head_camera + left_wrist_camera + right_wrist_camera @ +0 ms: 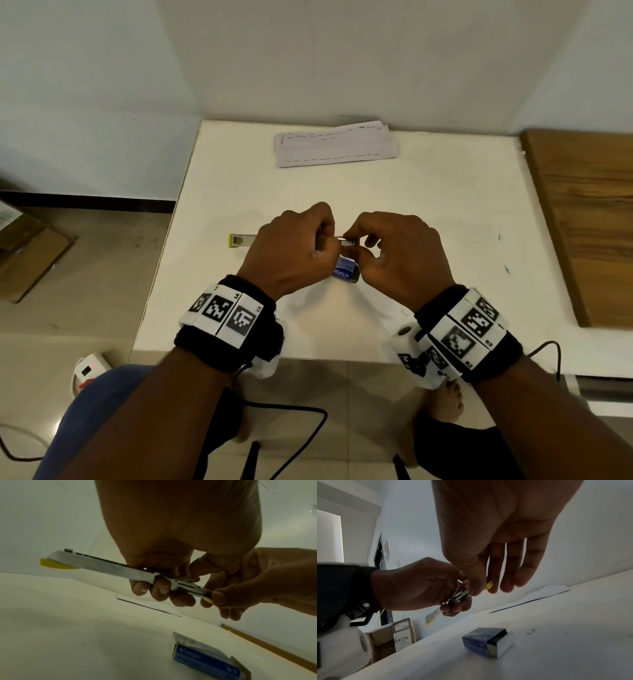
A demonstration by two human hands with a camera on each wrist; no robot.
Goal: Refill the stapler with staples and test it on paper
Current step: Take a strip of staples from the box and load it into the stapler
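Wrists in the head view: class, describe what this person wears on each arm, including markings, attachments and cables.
Both forearms are bare, without sleeves. The left wrist and right wrist each carry a black fabric band faced with white panels printed with square black-and-white markers. A white camera housing hangs beneath each band, and thin black cables trail down from them.

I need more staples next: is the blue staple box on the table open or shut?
Open: the staple box lies with its inner tray slid partly out.
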